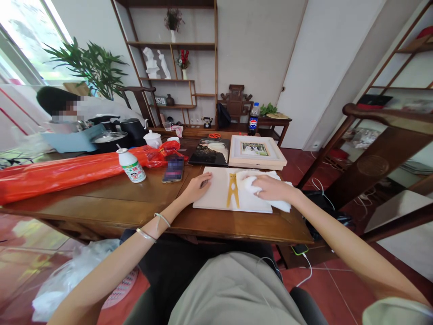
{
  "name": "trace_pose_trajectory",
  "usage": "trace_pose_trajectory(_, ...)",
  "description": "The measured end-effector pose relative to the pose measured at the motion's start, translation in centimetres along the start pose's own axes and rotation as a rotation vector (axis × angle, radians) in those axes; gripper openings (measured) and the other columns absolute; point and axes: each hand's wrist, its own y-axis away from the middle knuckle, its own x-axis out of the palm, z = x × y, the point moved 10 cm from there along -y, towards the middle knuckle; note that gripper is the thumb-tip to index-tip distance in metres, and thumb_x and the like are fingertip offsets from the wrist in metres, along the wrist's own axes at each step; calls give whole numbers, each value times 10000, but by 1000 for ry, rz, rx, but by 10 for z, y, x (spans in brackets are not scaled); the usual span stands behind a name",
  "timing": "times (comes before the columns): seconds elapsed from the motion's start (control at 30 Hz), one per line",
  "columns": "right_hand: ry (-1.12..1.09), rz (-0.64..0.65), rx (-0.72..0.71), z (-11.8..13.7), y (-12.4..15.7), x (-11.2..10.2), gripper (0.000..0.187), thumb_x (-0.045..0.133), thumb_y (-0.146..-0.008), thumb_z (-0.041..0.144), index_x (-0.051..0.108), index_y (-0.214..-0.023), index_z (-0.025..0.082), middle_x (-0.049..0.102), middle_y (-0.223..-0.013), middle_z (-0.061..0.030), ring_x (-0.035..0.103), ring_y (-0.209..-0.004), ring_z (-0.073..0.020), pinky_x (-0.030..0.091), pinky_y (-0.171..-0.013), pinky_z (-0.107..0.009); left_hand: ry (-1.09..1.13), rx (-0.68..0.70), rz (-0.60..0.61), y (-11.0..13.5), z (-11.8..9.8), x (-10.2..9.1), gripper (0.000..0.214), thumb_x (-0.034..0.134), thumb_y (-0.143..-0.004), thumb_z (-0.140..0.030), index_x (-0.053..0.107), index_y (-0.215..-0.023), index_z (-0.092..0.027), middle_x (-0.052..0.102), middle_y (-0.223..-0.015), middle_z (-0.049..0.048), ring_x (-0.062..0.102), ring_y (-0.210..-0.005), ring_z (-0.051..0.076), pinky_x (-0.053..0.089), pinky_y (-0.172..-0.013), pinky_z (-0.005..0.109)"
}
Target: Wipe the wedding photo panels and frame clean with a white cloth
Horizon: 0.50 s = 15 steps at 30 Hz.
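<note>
A flat white panel (216,198) lies on the wooden table in front of me, near its front edge. A yellow long-legged figure, like a cat, (233,189) shows on its middle. My left hand (200,187) rests on the panel's left edge, fingers stretched out and holding nothing. On the right part of the panel, my right hand (270,187) is closed on a white cloth (248,184), pressing it beside the figure. The cloth spreads past the panel's right edge. Part of it is hidden under my fingers.
Behind the panel lie a white framed picture (280,158) and a dark picture panel (199,155). A phone (173,169), a white bottle (131,166) and a long red plastic-wrapped bundle (67,170) are to the left. A cola bottle (253,119) stands behind. A person (104,106) leans at far left.
</note>
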Motion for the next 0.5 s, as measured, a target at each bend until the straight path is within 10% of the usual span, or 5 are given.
trace_pose_trajectory(0.27, -115, -63, 115, -41, -41, -9, 135, 425, -751, 181, 555, -721, 163, 614, -858, -77, 538, -753, -197, 364, -642, -277, -17, -4, 4, 0, -1, -1, 384, 461, -826, -335, 619, -1107, -127, 571, -1244, 110, 496, -1197, 221, 349, -1052, 369)
trace_pose_trajectory(0.5, -109, 6, -22, 34, -4, -10, 136, 453, -705, 137, 586, -724, 159, 617, -840, -89, 554, -826, -219, 400, -712, -295, -21, -3, -4, 0, -1, -1, 373, 462, -828, -332, 619, -1107, -141, 577, -1239, 98, 501, -1192, 219, 354, -1050, 368)
